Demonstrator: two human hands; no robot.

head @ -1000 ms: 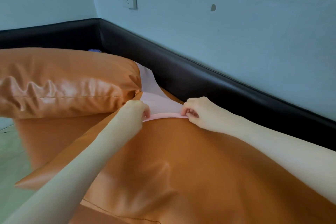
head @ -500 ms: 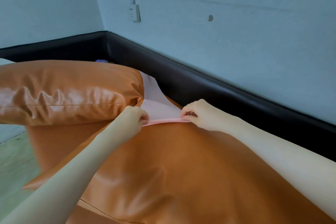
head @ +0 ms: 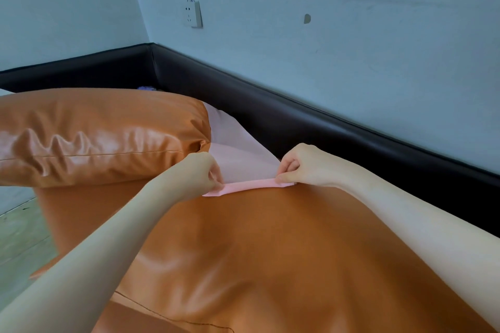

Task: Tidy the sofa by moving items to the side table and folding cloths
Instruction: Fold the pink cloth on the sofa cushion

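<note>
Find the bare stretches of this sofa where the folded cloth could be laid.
Free: the broad orange seat cushion between the two forearms, nearer than the pink cloth. Crowded: the far strip, where the left hand and right hand pinch the cloth's edge, hemmed by the orange armrest cushion and black backrest.

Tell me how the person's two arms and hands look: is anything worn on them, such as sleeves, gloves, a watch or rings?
Both forearms are bare as far as the picture shows; no sleeve reaches into view. The left hand and the right hand wear no gloves, and no watch, bracelet or ring can be seen on either. The arms are slim and without markings.
</note>
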